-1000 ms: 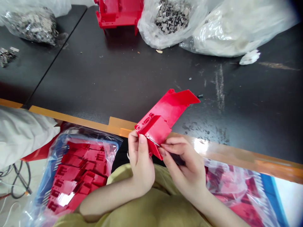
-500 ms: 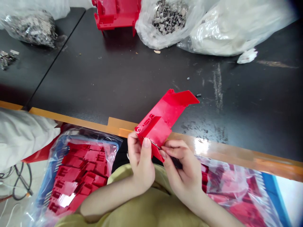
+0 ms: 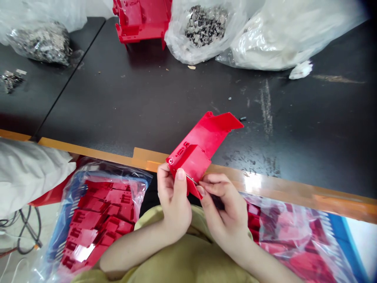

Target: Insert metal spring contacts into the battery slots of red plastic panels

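A red moulded plastic part [image 3: 203,139] is held tilted over the table's front edge. My left hand [image 3: 176,200] grips its near left end, the thumb on top. Close to that thumb a thin metal piece [image 3: 191,179] lies along the part; its exact kind is too small to tell. My right hand [image 3: 222,208] is closed at the part's near right corner, thumb and fingertips pinched together beside the metal piece. Whether those fingertips hold the plastic, the metal piece or both is hard to make out.
A clear bag of small metal clips [image 3: 206,25] lies at the back beside another red part [image 3: 141,23]. Farther left are a second bag [image 3: 41,41] and a loose clip pile [image 3: 11,80]. Blue crates hold red parts, one at left [image 3: 55,232], one at right [image 3: 338,236].
The whole view has shifted slightly. Both hands keep the same hold on the red part, with no clear movement between them.
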### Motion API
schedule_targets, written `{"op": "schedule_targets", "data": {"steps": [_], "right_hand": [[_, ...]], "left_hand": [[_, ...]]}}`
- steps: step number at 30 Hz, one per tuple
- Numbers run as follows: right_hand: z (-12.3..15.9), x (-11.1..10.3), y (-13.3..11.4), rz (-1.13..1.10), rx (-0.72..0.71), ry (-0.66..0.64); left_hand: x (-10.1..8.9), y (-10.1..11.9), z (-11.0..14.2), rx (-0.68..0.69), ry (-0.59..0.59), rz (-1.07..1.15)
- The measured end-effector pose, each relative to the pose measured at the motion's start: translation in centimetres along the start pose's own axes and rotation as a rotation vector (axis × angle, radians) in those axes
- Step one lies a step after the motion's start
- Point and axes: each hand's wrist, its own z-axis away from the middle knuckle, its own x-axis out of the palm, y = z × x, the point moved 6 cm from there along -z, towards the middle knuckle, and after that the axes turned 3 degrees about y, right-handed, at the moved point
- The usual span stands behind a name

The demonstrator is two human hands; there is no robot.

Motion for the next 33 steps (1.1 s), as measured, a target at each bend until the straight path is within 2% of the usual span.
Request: {"op": "schedule_targets", "data": {"steps": [11,17,21,27,33], "right_hand": [[-0.1,0.0,0.5,-0.049,0.099,-0.038],[-0.1,0.6,1.5,-0.234,0.268,-0.125],[-0.4,0.7,1.9,-0.216,0.327,-0.181],[-0.6,0.8,2.8,-0.280,0.422,-0.266],[-0.7,0.8,2.9,-0.357,0.469,-0.273]], "left_hand": [[0.3,0.3,-0.3,-0.015,0.005,-0.053],[0.1,0.3,-0.7,-0.058,-0.003,-0.114],[0.0,0.1,-0.8,-0.079,-0.008,-0.132],[0.0,-0.2,-1.0,-0.139,-0.076,-0.036],[0.1,0.1,-1.1,-0.117,-0.121,0.009]]}}
